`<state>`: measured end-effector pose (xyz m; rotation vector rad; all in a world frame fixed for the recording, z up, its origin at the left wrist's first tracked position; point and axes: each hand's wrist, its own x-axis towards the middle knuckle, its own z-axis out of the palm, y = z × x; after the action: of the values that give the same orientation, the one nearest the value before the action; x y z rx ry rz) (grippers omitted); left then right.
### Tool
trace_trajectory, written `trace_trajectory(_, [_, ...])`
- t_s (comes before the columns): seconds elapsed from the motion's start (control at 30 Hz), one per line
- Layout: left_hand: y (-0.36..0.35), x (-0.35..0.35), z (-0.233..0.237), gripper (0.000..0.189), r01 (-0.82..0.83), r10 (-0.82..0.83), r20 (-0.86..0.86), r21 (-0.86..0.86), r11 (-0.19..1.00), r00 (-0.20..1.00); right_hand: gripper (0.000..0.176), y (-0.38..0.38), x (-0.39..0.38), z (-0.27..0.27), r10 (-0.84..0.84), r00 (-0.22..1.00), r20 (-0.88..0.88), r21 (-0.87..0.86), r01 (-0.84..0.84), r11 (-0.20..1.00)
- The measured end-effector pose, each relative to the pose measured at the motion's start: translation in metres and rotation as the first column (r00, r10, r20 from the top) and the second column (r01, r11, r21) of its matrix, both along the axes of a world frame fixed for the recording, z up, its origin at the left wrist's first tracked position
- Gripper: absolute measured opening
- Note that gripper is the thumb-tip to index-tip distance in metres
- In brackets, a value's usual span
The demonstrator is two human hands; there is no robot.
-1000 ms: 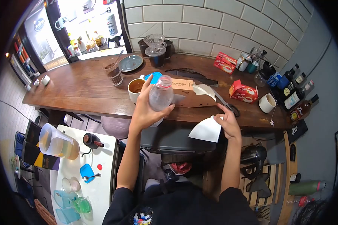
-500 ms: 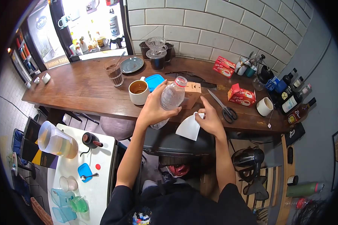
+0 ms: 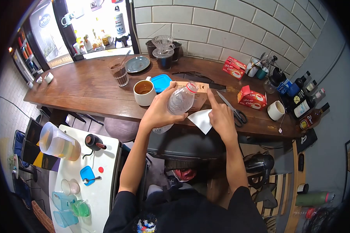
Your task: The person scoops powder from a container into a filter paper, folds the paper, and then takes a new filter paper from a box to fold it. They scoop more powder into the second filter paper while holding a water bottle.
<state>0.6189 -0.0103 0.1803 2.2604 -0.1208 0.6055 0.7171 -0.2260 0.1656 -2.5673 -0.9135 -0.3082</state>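
Observation:
My left hand [image 3: 158, 110] is wrapped round a clear plastic bottle [image 3: 181, 99] with a red ring at its uncapped neck. The bottle leans, its mouth toward the upper right. In my right hand [image 3: 223, 122], thumb and lower fingers pinch a white paper coffee filter [image 3: 201, 119] folded into a cone. The index finger of that hand points up beside a brown cardboard box [image 3: 199, 101] behind the bottle. Black-handled scissors [image 3: 240, 116] lie to the right of this hand. A white mug [image 3: 144, 98] with brown inside stands left of the bottle, near a blue lid [image 3: 160, 83].
On the wooden counter [image 3: 87, 83] are a glass of dark grounds [image 3: 119, 73], a grey plate [image 3: 137, 64], a glass dripper [image 3: 163, 43], red boxes [image 3: 252, 98] and several bottles [image 3: 302, 105]. A white side table [image 3: 105, 147] at left holds a pitcher [image 3: 58, 141].
My right hand has moved up and slightly right with the filter, its index finger now straighter. The bottle in my left hand tilts further right.

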Motion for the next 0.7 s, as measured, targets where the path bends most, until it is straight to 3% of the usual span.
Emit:
trace_trajectory(0.2, [0.002,0.0,0.005,0.084,0.069,-0.078,-0.045,-0.171,0.983,0.996,0.08,-0.006,0.013,0.006,0.121,0.993,0.016,-0.012,-0.121,0.993])
trace_trajectory(0.3, [0.003,0.001,0.002,0.091,0.042,-0.047,-0.034,-0.125,0.991,0.998,0.075,-0.008,0.02,0.006,0.18,0.981,-0.069,0.073,-0.175,0.982])
trace_trajectory(0.37, [0.005,0.003,-0.004,0.091,0.03,-0.033,-0.021,-0.103,0.994,0.999,0.069,-0.008,0.027,-0.002,0.321,0.941,-0.108,0.343,-0.268,0.9])
trace_trajectory(0.47, [0.009,0.004,-0.005,0.089,0.021,-0.024,-0.03,-0.097,0.995,0.999,0.067,-0.007,0.03,0.0,0.358,0.929,-0.094,0.442,-0.283,0.851])
trace_trajectory(0.6, [0.01,0.001,0.004,0.094,0.051,-0.069,-0.121,-0.142,0.989,0.99,0.07,-0.007,0.034,0.001,0.266,0.938,-0.222,0.397,-0.162,0.903])
trace_trajectory(0.67, [0.01,0.003,0.003,0.094,0.051,-0.062,-0.095,-0.12,0.992,0.994,0.076,-0.006,0.042,-0.007,0.29,0.956,0.045,0.249,-0.292,0.924])
trace_trajectory(0.7, [0.01,0.003,0.001,0.094,0.049,-0.056,-0.07,-0.1,0.994,0.996,0.076,-0.006,0.041,-0.005,0.292,0.955,0.044,0.248,-0.294,0.923])
